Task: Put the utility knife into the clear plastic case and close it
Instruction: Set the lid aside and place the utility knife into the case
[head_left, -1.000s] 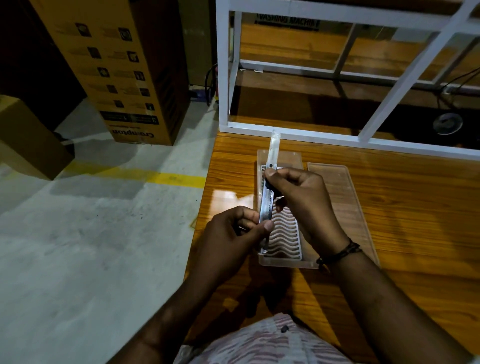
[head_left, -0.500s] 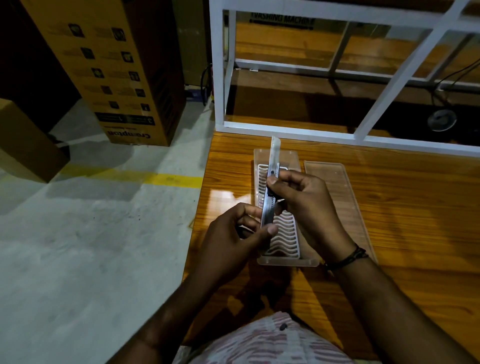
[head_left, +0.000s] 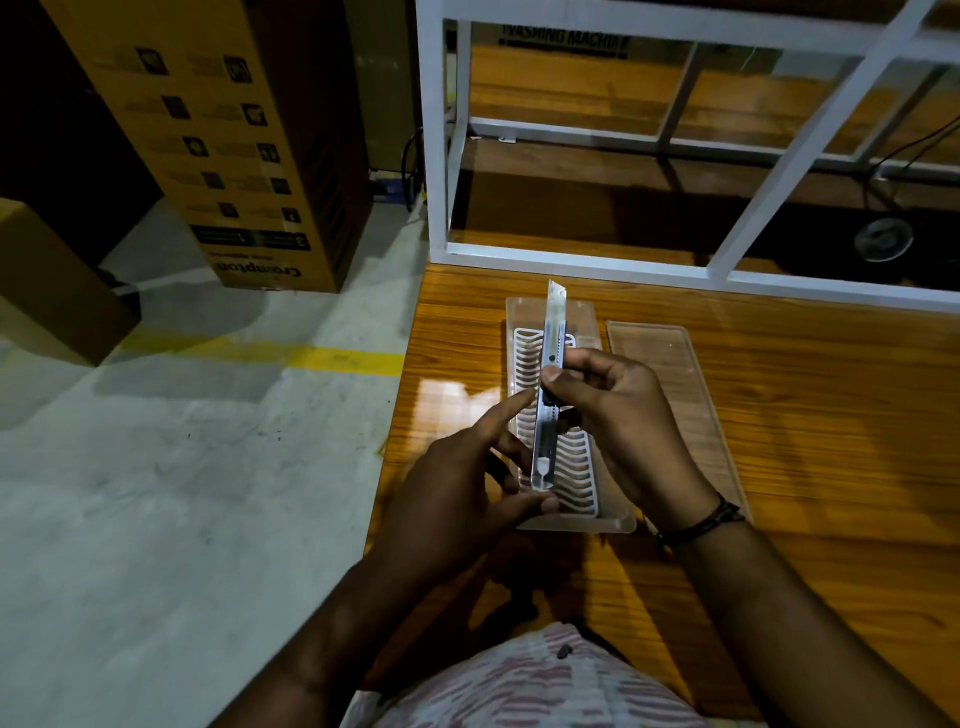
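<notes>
Utility knife (head_left: 546, 410) pinched in right hand (head_left: 618, 421) above open clear plastic case (head_left: 576, 522); left hand (head_left: 457, 493) loose, empty.

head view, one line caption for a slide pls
Right hand holds the utility knife, blade tip out, above the open clear plastic case on the wooden table; left hand alongside.

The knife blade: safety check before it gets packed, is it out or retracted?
Out. The blade sticks out past the utility knife body, held in the right hand.
</notes>
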